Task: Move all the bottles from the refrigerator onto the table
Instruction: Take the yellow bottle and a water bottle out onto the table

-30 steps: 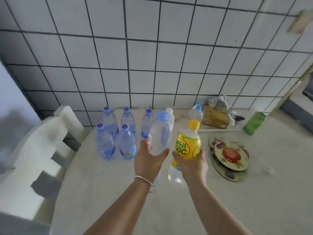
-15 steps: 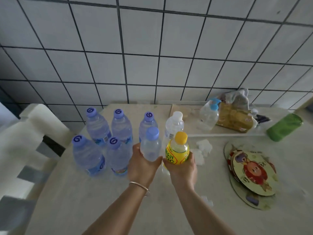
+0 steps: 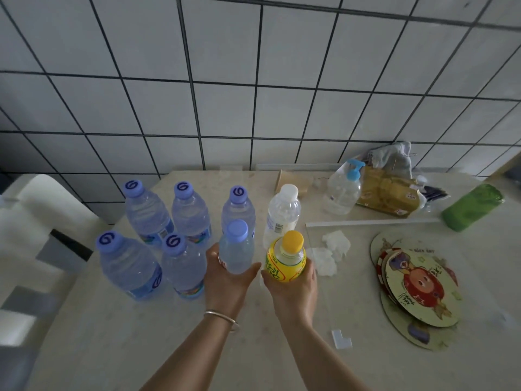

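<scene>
Fingers (image 3: 248, 273) of the left hand (image 3: 225, 280) are wrapping a blue-capped bottle (image 3: 236, 249), those of the right hand (image 3: 293, 289) a yellow bottle (image 3: 285, 259), both standing upright, necks toward the table's (image 3: 253, 348) wall edge, beside the standing bottles.

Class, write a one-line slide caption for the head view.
Left hand holds a blue-capped bottle, right hand a yellow bottle, both beside the water bottles standing on the table.

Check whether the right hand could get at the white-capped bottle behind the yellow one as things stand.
Probably not yet. The right hand is closed around the yellow-capped bottle, which sits directly in front of the white-capped bottle. Once that bottle is set down and released, the way from the right looks open.
</scene>
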Demonstrator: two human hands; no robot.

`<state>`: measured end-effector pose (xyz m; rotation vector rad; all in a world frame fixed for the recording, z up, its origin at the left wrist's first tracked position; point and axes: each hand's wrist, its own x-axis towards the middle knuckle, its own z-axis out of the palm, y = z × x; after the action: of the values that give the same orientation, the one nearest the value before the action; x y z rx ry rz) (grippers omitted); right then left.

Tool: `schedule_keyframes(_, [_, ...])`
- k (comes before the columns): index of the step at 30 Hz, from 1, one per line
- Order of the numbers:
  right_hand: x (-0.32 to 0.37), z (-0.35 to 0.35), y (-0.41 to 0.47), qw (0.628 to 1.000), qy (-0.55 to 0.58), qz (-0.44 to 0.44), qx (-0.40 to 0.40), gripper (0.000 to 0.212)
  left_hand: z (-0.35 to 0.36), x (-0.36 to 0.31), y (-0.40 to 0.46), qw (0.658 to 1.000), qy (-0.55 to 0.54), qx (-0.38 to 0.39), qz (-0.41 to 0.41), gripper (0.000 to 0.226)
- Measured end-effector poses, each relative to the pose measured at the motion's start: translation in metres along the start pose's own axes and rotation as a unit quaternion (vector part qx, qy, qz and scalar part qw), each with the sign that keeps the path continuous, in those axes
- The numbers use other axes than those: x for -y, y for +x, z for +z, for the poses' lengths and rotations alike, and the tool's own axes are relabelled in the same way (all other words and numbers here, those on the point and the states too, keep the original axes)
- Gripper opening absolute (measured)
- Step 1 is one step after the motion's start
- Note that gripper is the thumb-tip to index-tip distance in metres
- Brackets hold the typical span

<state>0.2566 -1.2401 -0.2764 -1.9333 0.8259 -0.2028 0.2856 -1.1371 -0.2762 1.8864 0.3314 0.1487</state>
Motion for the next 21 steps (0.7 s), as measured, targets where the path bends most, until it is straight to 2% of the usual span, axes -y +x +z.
schedule_keyframes(6, [-0.01, -0.021, -0.013, 0.997, -0.052, 0.018, 0.052, 0.085, -0.009, 0.0, -0.017, 0.998, 0.014, 0.053, -0.027, 0.076])
schedule_keyframes(10, [-0.006, -0.051, -0.04, 0.997, -0.062, 0.02, 0.03, 0.078, -0.029, -0.017, -0.05, 0.998, 0.004, 0.028, -0.056, 0.088])
schedule_keyframes(13, [0.007, -0.077, -0.066, 0.998, -0.047, -0.016, 0.032, 0.077, -0.049, -0.035, -0.074, 0.999, -0.004, 0.021, -0.026, 0.1])
schedule_keyframes(17, [0.025, -0.117, -0.116, 0.994, -0.013, -0.1, 0.049, 0.074, -0.086, -0.064, -0.12, 1.0, -0.001, 0.009, 0.023, 0.074])
schedule_keyframes(21, [0.028, -0.154, -0.182, 0.982, 0.0, -0.175, 0.076, 0.072, -0.133, -0.076, -0.191, 0.995, 0.002, -0.028, 0.092, 0.061])
